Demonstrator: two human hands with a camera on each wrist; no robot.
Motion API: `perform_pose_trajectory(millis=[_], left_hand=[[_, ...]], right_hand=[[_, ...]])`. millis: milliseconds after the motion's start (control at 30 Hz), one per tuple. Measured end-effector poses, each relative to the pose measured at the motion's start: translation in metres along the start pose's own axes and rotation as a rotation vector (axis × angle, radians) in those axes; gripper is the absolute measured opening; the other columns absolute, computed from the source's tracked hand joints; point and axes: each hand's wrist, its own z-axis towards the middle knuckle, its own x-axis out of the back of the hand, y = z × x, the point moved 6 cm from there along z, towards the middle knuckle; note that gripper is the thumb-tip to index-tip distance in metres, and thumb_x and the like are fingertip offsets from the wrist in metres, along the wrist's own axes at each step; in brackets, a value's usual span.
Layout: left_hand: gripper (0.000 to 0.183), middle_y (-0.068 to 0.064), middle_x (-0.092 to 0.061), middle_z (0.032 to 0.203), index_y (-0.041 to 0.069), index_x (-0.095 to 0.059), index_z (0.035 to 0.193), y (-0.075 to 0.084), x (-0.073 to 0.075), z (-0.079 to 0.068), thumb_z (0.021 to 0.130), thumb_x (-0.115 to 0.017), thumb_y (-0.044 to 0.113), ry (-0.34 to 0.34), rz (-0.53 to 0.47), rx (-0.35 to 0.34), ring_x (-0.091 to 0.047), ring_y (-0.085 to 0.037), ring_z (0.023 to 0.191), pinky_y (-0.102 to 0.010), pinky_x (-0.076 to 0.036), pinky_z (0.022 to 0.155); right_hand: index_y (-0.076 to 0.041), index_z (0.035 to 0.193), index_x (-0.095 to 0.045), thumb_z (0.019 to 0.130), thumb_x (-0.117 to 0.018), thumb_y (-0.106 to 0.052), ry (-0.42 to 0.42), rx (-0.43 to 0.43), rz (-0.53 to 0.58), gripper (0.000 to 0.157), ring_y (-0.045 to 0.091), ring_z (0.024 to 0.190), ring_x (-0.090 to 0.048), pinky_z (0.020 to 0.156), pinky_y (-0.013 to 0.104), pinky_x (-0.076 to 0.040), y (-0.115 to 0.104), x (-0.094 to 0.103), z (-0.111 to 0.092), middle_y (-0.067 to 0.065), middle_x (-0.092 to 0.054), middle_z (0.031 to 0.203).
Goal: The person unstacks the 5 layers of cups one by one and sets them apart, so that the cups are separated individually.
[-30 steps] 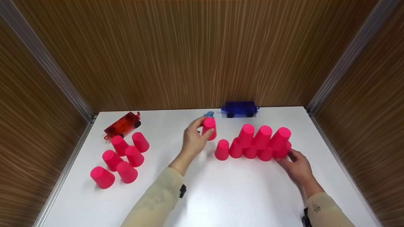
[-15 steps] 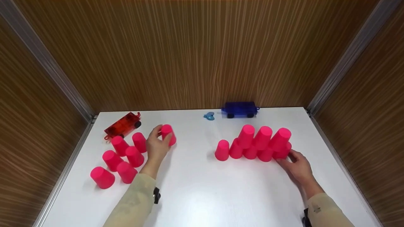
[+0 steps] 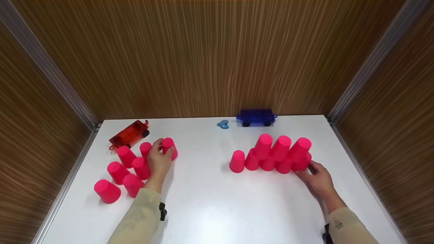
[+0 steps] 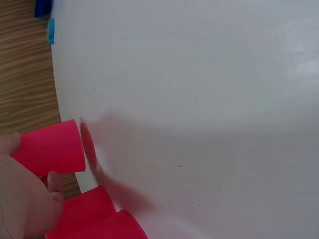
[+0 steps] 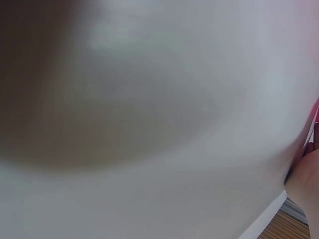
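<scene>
My left hand (image 3: 159,164) grips an upside-down pink cup (image 3: 169,149) between thumb and fingers, at the right side of a group of several pink cups (image 3: 117,173). In the left wrist view the rim of the held cup (image 4: 52,147) is right at the white tabletop, its reflection just beside it. On the right, three pink cups (image 3: 280,148) stand on a lower row of pink cups (image 3: 268,164). My right hand (image 3: 320,178) holds the rightmost lower cup (image 3: 301,164), thumb in front and fingers at its far side. One cup (image 3: 237,161) forms the row's left end.
A red toy wagon (image 3: 130,134) lies behind the left group. At the back edge sit a blue toy wagon (image 3: 256,117) and a small light-blue piece (image 3: 223,124). Wood-grain panels (image 3: 217,57) enclose the white table (image 3: 206,203) at the back and sides.
My left hand has carried the cup leftward, from beside the stacked cups to the left group, and a little lower. The right hand has stayed at the end cup.
</scene>
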Motion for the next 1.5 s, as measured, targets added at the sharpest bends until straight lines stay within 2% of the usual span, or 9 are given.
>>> perform_pose_trajectory(millis=[433,767,967,1100,1200,1267,1367,1500], left_hand=[[0.057,-0.022,-0.059,0.147,0.0,-0.052,0.152,-0.003,0.001,0.004,0.1,-0.074,0.01,0.017,0.008,0.003,-0.054,-0.039,0.136,-0.047,-0.048,0.114],[0.062,-0.021,-0.055,0.152,0.002,-0.048,0.156,-0.009,0.002,0.005,0.101,-0.074,0.013,-0.026,0.024,0.028,-0.05,-0.039,0.141,-0.048,-0.047,0.115],[0.068,-0.021,-0.052,0.156,0.003,-0.046,0.157,-0.003,0.003,0.003,0.098,-0.077,0.013,-0.009,0.068,0.005,-0.045,-0.039,0.147,-0.049,-0.044,0.117],[0.074,-0.017,-0.05,0.157,0.006,-0.046,0.157,0.021,0.003,-0.007,0.093,-0.083,0.018,0.044,0.117,-0.101,-0.042,-0.036,0.149,-0.049,-0.048,0.114],[0.073,-0.015,-0.051,0.156,0.007,-0.049,0.155,0.049,-0.001,-0.017,0.093,-0.084,0.021,0.09,0.115,-0.224,-0.045,-0.033,0.148,-0.048,-0.05,0.111],[0.07,-0.014,-0.054,0.155,0.008,-0.052,0.153,0.069,-0.008,-0.024,0.093,-0.084,0.022,0.092,0.087,-0.301,-0.048,-0.031,0.146,-0.047,-0.049,0.113],[0.064,-0.012,-0.058,0.151,0.009,-0.056,0.15,0.1,-0.026,-0.036,0.094,-0.084,0.023,0.034,0.035,-0.387,-0.053,-0.029,0.143,-0.046,-0.048,0.114],[0.063,-0.008,-0.061,0.148,0.012,-0.058,0.149,0.136,-0.064,-0.055,0.093,-0.085,0.024,-0.118,-0.017,-0.433,-0.057,-0.026,0.138,-0.044,-0.05,0.112]], right_hand=[[-0.007,0.165,-0.035,0.096,-0.077,-0.051,0.005,0.014,-0.004,0.092,0.047,0.155,-0.029,0.117,0.055,-0.042,0.0,0.001,-0.001,0.023,-0.032,0.168],[-0.009,0.165,-0.036,0.095,-0.078,-0.052,0.002,0.01,0.01,0.092,0.047,0.155,-0.029,0.115,0.056,-0.043,-0.002,0.0,-0.002,0.021,-0.032,0.168],[-0.01,0.165,-0.036,0.094,-0.078,-0.052,0.0,-0.01,0.014,0.093,0.047,0.155,-0.029,0.114,0.055,-0.045,-0.001,0.0,-0.001,0.02,-0.032,0.169],[-0.009,0.164,-0.038,0.095,-0.079,-0.051,0.012,0.002,0.011,0.09,0.045,0.155,-0.031,0.115,0.051,-0.044,-0.001,0.0,0.0,0.02,-0.034,0.167],[-0.01,0.164,-0.039,0.095,-0.078,-0.051,0.011,0.01,0.011,0.089,0.045,0.154,-0.031,0.114,0.05,-0.046,-0.001,0.0,0.0,0.019,-0.034,0.167],[-0.01,0.164,-0.039,0.095,-0.079,-0.051,0.009,0.011,0.012,0.09,0.045,0.154,-0.031,0.113,0.05,-0.046,0.0,0.001,-0.001,0.019,-0.035,0.167],[-0.01,0.165,-0.037,0.095,-0.078,-0.05,0.003,0.012,0.013,0.09,0.046,0.154,-0.031,0.114,0.052,-0.046,0.0,0.001,-0.001,0.019,-0.034,0.167],[-0.011,0.165,-0.035,0.095,-0.078,-0.05,-0.001,0.004,0.015,0.092,0.046,0.154,-0.03,0.115,0.055,-0.045,0.0,0.0,-0.001,0.019,-0.033,0.168]])
